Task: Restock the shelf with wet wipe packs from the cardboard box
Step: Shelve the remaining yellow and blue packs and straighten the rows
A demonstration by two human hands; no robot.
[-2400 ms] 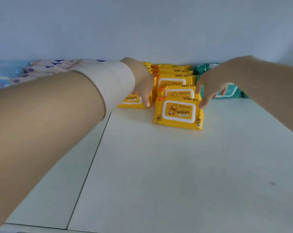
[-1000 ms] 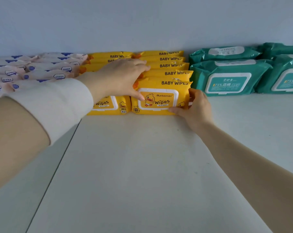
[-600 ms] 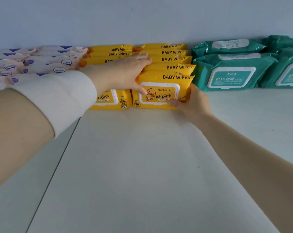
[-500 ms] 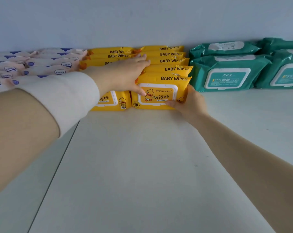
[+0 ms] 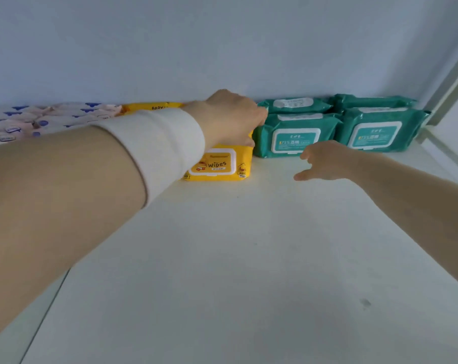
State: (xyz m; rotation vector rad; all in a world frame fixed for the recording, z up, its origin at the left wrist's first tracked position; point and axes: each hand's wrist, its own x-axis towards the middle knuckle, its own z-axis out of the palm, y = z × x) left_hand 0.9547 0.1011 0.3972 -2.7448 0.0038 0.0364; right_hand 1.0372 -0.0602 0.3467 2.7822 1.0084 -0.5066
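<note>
Teal packs [image 5: 296, 135], four; yellow wipe packs [image 5: 217, 164], two in sight, flat left hand [image 5: 227, 119] atop; right hand [image 5: 325, 161] slack, empty.

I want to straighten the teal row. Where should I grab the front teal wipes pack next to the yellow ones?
Its top long edge, probably, from the front and above. The front teal soft-plastic wipes pack leans back, label forward; the yellow baby-wipes pack and a second teal pack crowd its ends. Thumb on the label, fingers over the top.

baby wipes [image 5: 217, 165] on shelf [image 5: 248, 258], alcohol wipes [image 5: 296, 135] right
</note>
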